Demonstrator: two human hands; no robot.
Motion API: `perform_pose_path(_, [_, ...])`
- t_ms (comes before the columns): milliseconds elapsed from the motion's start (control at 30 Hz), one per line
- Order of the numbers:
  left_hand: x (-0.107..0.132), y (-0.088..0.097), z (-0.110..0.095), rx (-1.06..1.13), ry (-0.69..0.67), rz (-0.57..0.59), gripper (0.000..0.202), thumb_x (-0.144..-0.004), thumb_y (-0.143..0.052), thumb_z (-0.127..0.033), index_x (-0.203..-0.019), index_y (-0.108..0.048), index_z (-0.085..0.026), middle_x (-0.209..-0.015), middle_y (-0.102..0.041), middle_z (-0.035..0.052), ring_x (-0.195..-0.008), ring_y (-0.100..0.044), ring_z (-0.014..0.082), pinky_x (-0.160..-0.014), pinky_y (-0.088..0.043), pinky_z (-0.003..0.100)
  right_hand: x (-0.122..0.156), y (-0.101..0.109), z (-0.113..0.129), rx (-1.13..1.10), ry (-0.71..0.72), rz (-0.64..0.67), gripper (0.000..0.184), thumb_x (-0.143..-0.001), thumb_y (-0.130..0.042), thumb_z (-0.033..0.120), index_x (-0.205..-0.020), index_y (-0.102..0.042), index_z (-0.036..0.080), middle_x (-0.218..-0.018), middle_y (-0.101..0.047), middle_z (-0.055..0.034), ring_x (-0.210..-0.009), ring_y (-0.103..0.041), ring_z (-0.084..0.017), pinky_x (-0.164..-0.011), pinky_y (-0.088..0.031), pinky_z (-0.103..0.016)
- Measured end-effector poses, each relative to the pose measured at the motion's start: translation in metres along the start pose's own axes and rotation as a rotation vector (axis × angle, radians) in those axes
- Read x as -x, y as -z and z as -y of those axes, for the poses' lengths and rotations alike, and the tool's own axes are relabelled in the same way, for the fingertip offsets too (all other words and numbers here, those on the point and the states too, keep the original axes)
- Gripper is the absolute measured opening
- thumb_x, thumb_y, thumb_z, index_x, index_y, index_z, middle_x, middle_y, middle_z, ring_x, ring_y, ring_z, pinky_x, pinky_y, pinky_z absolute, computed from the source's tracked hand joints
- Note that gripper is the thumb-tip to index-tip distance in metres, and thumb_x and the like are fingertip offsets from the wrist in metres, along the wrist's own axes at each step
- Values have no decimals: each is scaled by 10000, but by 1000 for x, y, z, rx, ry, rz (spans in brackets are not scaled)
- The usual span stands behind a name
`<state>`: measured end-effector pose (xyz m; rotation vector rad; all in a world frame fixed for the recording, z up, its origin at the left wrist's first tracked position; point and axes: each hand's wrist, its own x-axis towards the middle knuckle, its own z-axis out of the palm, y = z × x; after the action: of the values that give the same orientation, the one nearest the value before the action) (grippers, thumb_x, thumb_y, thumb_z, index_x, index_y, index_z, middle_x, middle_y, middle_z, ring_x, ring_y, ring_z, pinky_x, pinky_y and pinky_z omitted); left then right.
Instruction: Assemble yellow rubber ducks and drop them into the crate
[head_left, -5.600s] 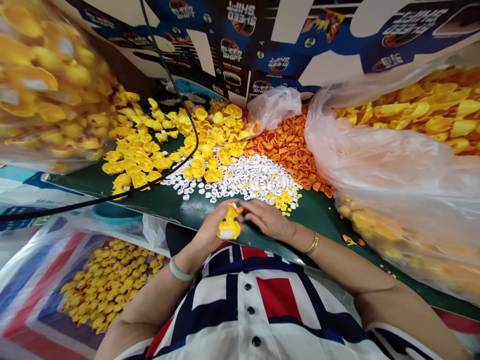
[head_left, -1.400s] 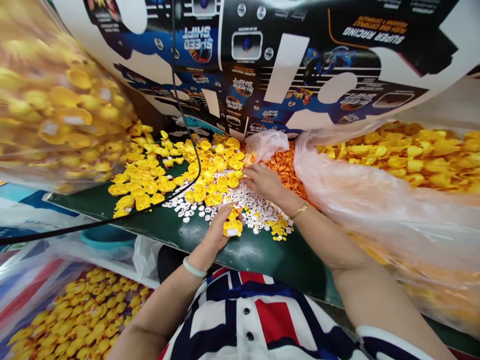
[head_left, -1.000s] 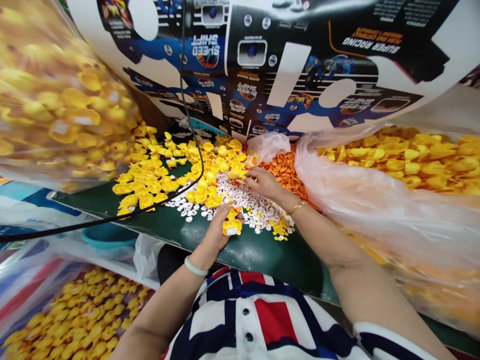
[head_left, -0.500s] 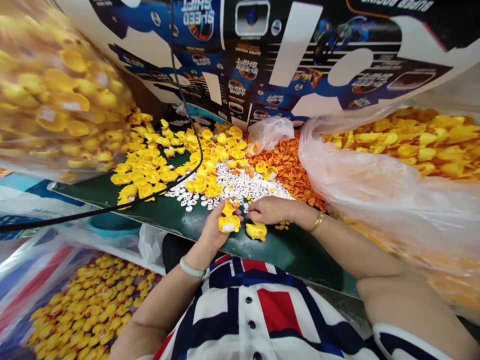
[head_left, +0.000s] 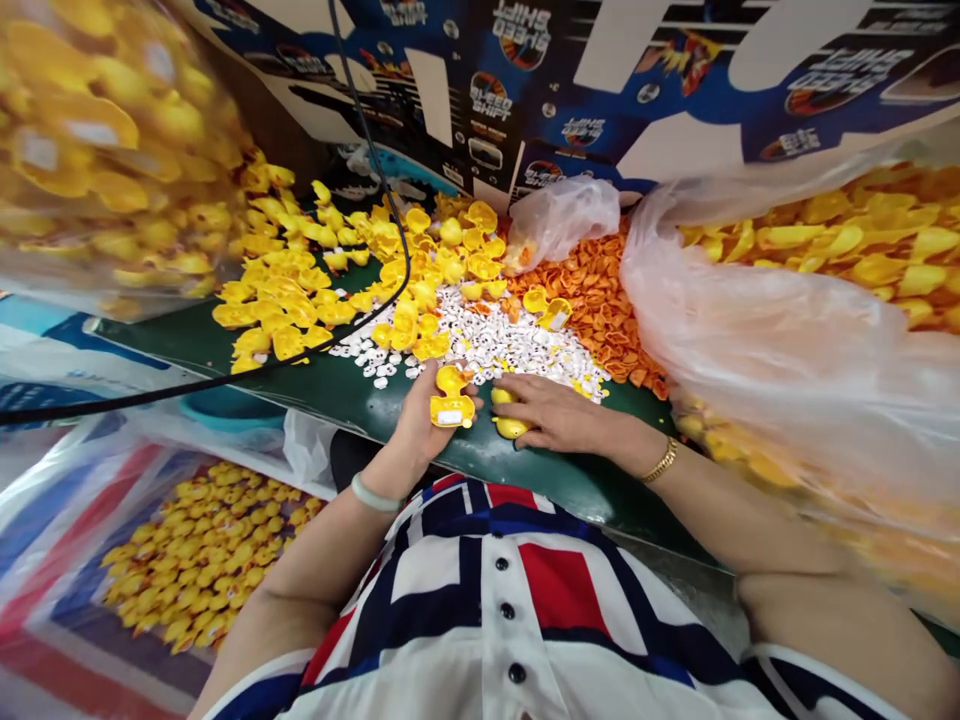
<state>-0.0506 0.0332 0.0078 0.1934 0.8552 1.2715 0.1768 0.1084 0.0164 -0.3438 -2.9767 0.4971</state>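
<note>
My left hand (head_left: 418,425) holds a yellow toy duck half (head_left: 451,404) with its hollow inside facing up. A white label is stuck inside it, and a bit of orange shows near its head end. Just to the right, my right hand (head_left: 559,412) has its fingers around another yellow toy duck half (head_left: 511,428), rounded side up, at the green tabletop. Part of that piece is hidden under the fingers. Small white eye pieces (head_left: 487,340) with black dots are heaped beyond both hands.
Yellow duck shells (head_left: 289,300) lie loose at the left, with orange beak pieces (head_left: 592,290) at the right. Plastic bags of yellow parts (head_left: 97,150) flank the table (head_left: 360,395). A black cable (head_left: 300,355) crosses it. Ducks (head_left: 202,560) fill a striped bag below.
My right hand has moved from the small pieces onto the duck half on the table, its fingers now over it. My left hand still holds its duck half. The view has shifted.
</note>
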Motion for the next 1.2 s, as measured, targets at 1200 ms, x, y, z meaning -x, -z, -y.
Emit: perform_pose_path(1200, [-13, -20, 26, -14, -8, -22, 656, -904, -404, -704, -992, -681, -117, -826, -717, 99, -809, -704, 210, -640, -550, 257, -43, 21, 36, -15, -149, -51, 411, -958, -535, 486, -1270, -538, 218, -1259, -508, -143, -1058, -541, -278, -845, -529, -431])
